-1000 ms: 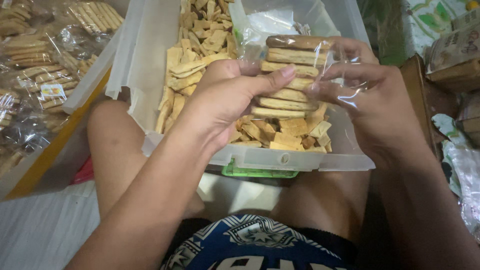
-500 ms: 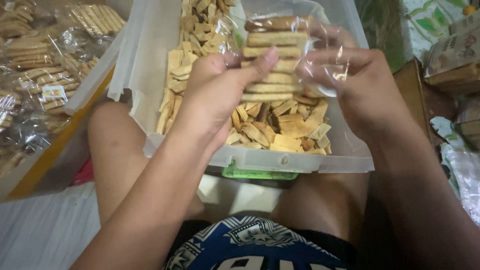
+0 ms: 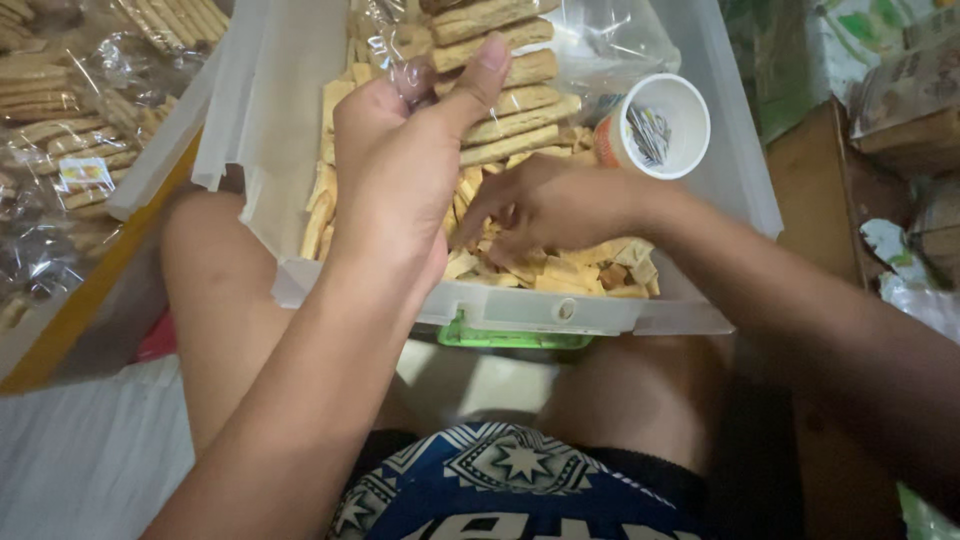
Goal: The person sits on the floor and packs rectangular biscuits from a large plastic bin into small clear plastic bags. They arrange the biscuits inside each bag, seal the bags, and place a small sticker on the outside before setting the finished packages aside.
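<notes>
Clear bin (image 3: pixel 745 190) rests across bare knees, floor below. Left hand (image 3: pixel 400 170) grips a bag (image 3: pixel 500 70) of stacked biscuits over the bin; right hand (image 3: pixel 545 205) digs in loose biscuits (image 3: pixel 570 270), fingers hidden, grip unclear. Bag's top is cut off.

The plastic bin (image 3: pixel 700 310) rests on the person's lap. In the bin lie loose biscuit pieces (image 3: pixel 560 270). Above them, toward the bin's far end, the left hand (image 3: pixel 400 170) holds up a clear bag of stacked biscuits (image 3: pixel 505 90). The right hand (image 3: pixel 550 205) lies on the loose pieces, right of the left hand. A cup (image 3: pixel 655 125) sits in the bin's right side. Left of the bin lie packed biscuit bags (image 3: pixel 60 110).
</notes>
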